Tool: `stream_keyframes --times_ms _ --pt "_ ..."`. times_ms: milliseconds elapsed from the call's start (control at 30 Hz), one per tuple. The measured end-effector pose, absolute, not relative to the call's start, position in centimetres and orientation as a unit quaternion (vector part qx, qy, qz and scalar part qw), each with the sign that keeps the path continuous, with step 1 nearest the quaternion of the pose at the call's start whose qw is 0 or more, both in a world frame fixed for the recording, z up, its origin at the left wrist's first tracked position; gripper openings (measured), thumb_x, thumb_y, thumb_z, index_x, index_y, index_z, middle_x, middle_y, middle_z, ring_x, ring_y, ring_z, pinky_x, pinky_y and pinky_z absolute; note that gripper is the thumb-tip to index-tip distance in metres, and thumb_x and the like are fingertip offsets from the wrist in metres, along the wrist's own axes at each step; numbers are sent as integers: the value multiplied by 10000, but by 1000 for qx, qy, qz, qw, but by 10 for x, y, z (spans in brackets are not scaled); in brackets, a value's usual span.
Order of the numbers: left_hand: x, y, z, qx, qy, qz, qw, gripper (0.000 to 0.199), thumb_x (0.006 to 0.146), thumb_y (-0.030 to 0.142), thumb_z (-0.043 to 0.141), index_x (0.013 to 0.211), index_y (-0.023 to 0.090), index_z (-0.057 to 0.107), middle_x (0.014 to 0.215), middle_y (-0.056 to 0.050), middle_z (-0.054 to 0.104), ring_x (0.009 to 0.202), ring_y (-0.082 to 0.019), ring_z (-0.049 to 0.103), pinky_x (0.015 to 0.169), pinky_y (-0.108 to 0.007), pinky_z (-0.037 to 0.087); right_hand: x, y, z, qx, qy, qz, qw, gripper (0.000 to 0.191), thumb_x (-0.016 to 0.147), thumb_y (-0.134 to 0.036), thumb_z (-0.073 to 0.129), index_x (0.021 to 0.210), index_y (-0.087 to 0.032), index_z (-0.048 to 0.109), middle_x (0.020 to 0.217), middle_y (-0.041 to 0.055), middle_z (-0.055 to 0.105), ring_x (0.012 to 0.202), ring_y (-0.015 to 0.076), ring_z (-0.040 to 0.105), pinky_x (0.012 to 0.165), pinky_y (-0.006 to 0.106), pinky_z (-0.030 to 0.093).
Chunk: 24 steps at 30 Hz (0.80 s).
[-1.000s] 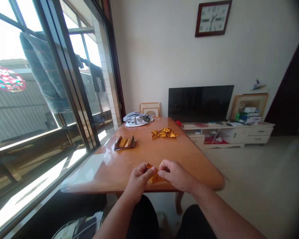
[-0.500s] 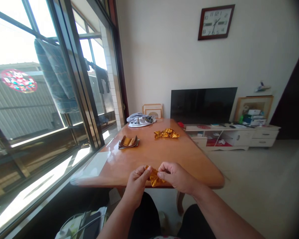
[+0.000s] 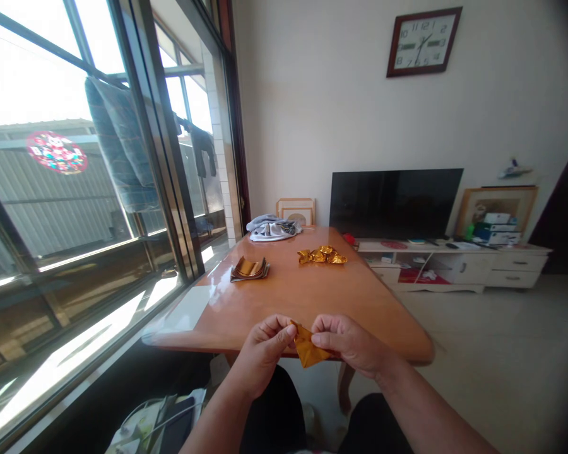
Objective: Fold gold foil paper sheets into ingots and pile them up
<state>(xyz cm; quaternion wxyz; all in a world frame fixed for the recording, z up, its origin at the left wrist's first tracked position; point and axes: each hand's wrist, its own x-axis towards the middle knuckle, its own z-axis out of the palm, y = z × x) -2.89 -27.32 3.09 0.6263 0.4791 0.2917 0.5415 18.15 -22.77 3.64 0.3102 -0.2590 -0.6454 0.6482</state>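
Observation:
Between my two hands is a piece of gold foil paper (image 3: 308,350), creased and hanging to a point below the fingers. My left hand (image 3: 267,347) pinches its upper left corner between thumb and forefinger. On the other side my right hand (image 3: 348,343) grips the foil the same way, fingers curled in. Both hands are at the near edge of the wooden table (image 3: 284,296). Farther back on it lie a stack of curved gold foil sheets (image 3: 250,269) at left and a small heap of folded gold foil pieces (image 3: 322,255) at right.
Grey and white cloth (image 3: 273,228) is bundled at the table's far end. A white sheet (image 3: 185,309) lies at its left edge. Windows (image 3: 170,157) line the left side. Beyond the table stand a television (image 3: 395,203) and a low white cabinet (image 3: 473,268).
The foil between my hands has flattened and spread, with its point lower. My hands are slightly farther right in the view, and the whole scene has shifted right.

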Motion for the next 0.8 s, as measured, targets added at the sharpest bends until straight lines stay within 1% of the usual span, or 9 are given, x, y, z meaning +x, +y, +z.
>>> stream_keyframes --times_ms 133,233,333,400,500,633,733,800 --pt "-28 -278 36 457 238 539 667 194 846 266 752 999 167 684 787 -27 655 709 -131 612 722 -276 490 181 -227 30 -211 -606 699 316 183 803 -273 732 804 -141 606 666 -36 502 589 79 395 547 214 274" --pt "-30 -279 35 455 213 530 683 195 837 243 760 1012 175 705 806 -35 657 747 -134 620 742 -271 482 178 -227 24 -177 -569 744 303 179 779 -255 749 797 -138 614 651 -31 520 567 76 403 536 212 268" --pt "-31 -280 33 463 190 519 693 193 813 238 781 983 171 720 853 -46 659 800 -151 632 772 -282 478 173 -228 17 -136 -539 780 287 176 767 -253 753 791 -137 623 639 -20 548 547 83 441 531 215 283" --pt "-31 -280 33 467 178 515 696 206 781 238 807 958 169 725 857 -41 653 802 -153 633 770 -281 474 170 -229 12 -116 -522 799 276 193 751 -258 768 782 -135 622 642 -12 565 538 84 460 527 214 295" --pt "-31 -282 37 475 173 509 697 242 718 262 857 897 167 725 817 -34 652 739 -144 624 716 -266 463 166 -232 6 -102 -502 818 260 245 723 -295 795 773 -129 622 636 -7 574 526 83 470 521 210 318" --pt "-32 -286 48 501 209 507 669 285 640 299 907 816 161 729 759 -29 641 675 -137 602 666 -259 448 161 -240 3 -95 -478 837 248 290 707 -336 811 778 -130 619 641 0 592 524 90 499 525 213 351" --pt "-33 -289 56 526 229 496 652 315 614 349 918 787 170 727 739 -33 633 656 -152 601 652 -278 449 156 -244 3 -71 -456 856 235 345 668 -365 843 780 -133 614 635 6 607 502 99 521 507 217 366" --pt "-34 -290 60 541 233 489 643 321 621 382 910 777 176 721 732 -41 631 644 -160 598 638 -287 448 153 -246 2 -56 -446 862 234 377 650 -388 853 802 -133 621 637 13 625 505 109 541 512 224 389"
